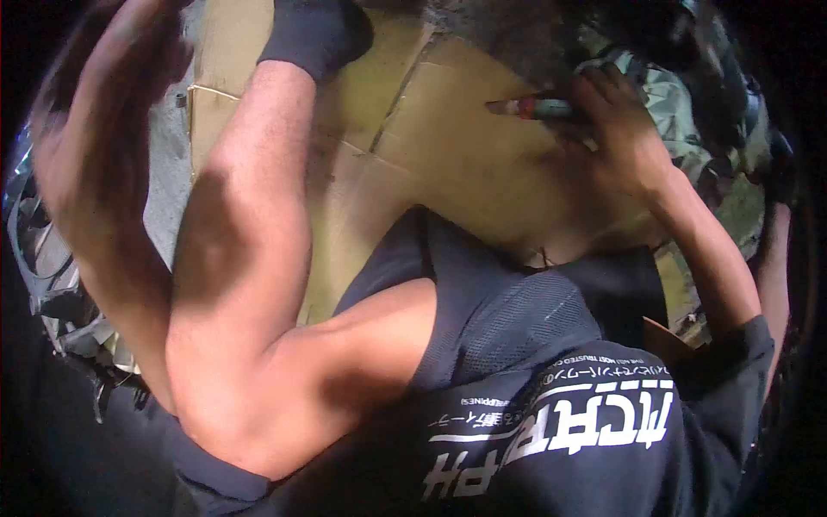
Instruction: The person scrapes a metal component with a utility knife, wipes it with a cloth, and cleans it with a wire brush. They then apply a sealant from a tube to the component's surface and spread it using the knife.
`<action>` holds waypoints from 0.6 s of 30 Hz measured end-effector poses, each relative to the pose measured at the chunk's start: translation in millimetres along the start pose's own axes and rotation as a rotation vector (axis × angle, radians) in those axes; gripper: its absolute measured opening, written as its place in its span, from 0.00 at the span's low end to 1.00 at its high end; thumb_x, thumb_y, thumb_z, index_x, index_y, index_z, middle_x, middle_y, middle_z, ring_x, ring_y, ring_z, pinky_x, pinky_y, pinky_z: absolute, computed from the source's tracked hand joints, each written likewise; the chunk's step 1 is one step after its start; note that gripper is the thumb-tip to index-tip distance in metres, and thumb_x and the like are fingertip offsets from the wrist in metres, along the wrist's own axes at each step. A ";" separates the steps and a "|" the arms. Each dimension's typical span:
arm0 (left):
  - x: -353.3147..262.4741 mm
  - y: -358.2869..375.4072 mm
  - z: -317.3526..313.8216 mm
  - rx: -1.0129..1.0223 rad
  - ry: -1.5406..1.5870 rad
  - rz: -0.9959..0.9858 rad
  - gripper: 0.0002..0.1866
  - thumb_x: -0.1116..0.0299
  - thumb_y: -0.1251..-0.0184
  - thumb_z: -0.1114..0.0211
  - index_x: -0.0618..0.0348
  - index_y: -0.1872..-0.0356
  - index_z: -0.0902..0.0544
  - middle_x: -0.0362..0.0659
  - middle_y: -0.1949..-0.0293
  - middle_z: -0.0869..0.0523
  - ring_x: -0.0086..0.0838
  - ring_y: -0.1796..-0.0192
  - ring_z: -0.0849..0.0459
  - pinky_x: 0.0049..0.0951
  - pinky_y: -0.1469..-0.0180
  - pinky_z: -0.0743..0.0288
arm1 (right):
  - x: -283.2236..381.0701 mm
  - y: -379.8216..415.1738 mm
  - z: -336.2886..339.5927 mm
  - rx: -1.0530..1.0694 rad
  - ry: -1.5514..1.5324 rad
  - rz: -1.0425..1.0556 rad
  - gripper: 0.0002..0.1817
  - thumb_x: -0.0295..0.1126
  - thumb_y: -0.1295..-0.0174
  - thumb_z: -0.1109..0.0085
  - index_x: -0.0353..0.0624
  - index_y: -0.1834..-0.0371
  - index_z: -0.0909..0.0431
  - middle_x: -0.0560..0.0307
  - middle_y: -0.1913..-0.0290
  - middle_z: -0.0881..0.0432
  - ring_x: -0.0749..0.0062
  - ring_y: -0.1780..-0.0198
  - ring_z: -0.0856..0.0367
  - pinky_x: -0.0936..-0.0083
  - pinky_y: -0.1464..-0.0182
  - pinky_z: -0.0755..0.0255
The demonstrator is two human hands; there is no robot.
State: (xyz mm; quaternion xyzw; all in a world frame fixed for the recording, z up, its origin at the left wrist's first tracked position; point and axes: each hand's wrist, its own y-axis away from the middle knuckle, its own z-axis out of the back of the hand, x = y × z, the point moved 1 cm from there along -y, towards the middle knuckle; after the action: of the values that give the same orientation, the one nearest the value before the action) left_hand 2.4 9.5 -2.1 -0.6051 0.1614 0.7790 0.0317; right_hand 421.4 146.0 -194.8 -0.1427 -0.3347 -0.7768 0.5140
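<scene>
My right hand [616,121], at the upper right, is closed round a slim object [551,109] with a dark pointed tip, a red and white band and a greenish body. Its tip points left over a brown cardboard sheet [457,129]. On the left side my left arm [112,233] runs upward beside a bent bare leg. The far end of that arm is dark and blurred, so the fingers cannot be made out.
A dark sock [314,34] covers the foot on the cardboard's top edge. Crumpled pale material [672,103] lies beyond my right hand. Tangled scraps [56,276] sit at the far left. Another bare limb [778,258] shows at the right edge.
</scene>
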 end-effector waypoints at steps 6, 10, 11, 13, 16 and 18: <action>-30.6 -63.8 -97.0 -0.463 -0.248 0.289 0.07 0.69 0.30 0.31 0.62 0.64 0.16 0.33 0.71 0.16 0.17 0.69 0.21 0.19 0.66 0.28 | -12.0 -1.1 -11.5 -0.045 0.319 0.099 0.35 0.38 0.46 0.31 0.47 0.32 0.28 0.45 0.34 0.27 0.46 0.30 0.30 0.37 0.30 0.40; -15.4 -71.4 -94.5 -0.278 -0.373 0.202 0.11 0.66 0.25 0.35 0.64 0.52 0.15 0.35 0.60 0.15 0.17 0.58 0.21 0.20 0.53 0.28 | 13.2 9.4 22.2 -0.101 0.060 0.180 0.30 0.29 0.57 0.30 0.43 0.44 0.20 0.46 0.51 0.19 0.47 0.47 0.19 0.48 0.40 0.27; -13.1 -72.7 -94.8 -0.240 -0.326 0.226 0.09 0.67 0.25 0.35 0.64 0.56 0.16 0.33 0.63 0.17 0.16 0.60 0.22 0.20 0.55 0.28 | 21.3 15.1 38.1 -0.121 0.071 0.178 0.30 0.29 0.57 0.30 0.43 0.44 0.20 0.46 0.51 0.19 0.47 0.47 0.19 0.48 0.40 0.27; -19.7 -86.8 -98.4 -0.169 -0.365 0.198 0.08 0.68 0.26 0.35 0.64 0.59 0.18 0.33 0.65 0.18 0.16 0.60 0.23 0.21 0.56 0.28 | 31.7 31.1 72.5 -0.101 -0.146 0.225 0.25 0.28 0.58 0.31 0.40 0.51 0.20 0.44 0.57 0.20 0.41 0.54 0.19 0.53 0.51 0.24; -37.0 -111.7 -111.5 -0.083 -0.345 0.118 0.11 0.66 0.28 0.33 0.65 0.59 0.18 0.37 0.67 0.18 0.19 0.62 0.22 0.24 0.56 0.26 | 42.1 64.5 131.8 -0.138 -0.126 0.277 0.22 0.28 0.59 0.32 0.37 0.56 0.22 0.42 0.61 0.22 0.40 0.57 0.20 0.54 0.56 0.25; -53.7 -127.4 -119.6 -0.007 -0.388 0.123 0.09 0.68 0.27 0.35 0.65 0.59 0.19 0.35 0.66 0.19 0.16 0.61 0.23 0.21 0.54 0.27 | 46.7 86.6 168.7 -0.171 -0.105 0.287 0.22 0.28 0.59 0.32 0.37 0.57 0.23 0.42 0.62 0.21 0.41 0.58 0.20 0.53 0.56 0.25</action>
State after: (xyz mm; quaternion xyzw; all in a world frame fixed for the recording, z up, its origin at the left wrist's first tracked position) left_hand 159.4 103.1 -3.9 -0.4327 0.1863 0.8820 0.0125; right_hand 458.1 204.2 -12.1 -0.2726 -0.2700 -0.7127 0.5873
